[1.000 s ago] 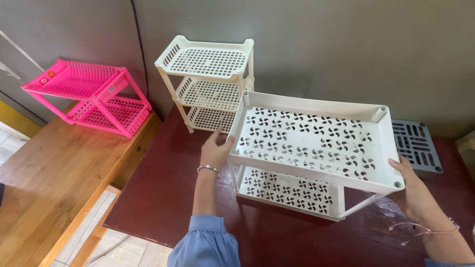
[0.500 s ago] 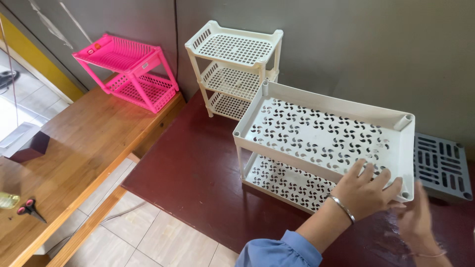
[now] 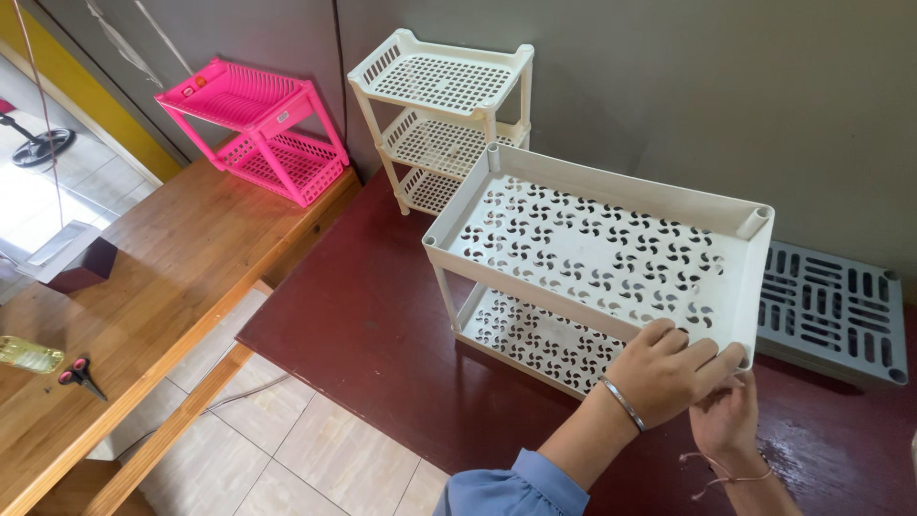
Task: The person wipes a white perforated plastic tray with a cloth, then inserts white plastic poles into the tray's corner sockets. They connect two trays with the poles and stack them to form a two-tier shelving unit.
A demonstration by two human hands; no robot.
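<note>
My left hand (image 3: 664, 371) grip closed over the near right corner of the white rack (image 3: 602, 253), my right hand (image 3: 728, 418) just beneath that corner, its grip unclear, rack on the dark red table (image 3: 363, 325)

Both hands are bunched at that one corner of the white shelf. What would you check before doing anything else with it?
1. Left hand on the near right corner of the white perforated plastic top tray: ok, fingers lie over the rim.
2. Right hand under that corner: ok, but what it touches is hidden.
3. Corner post seated there: cannot tell, the hands cover it.
4. Near left post between the top tray and the white perforated lower tray: ok, it stands upright.
5. Rack resting on the dark red table: ok.
6. Grey slatted plastic panel on the right: ok, lies flat, though close behind the corner.
</note>
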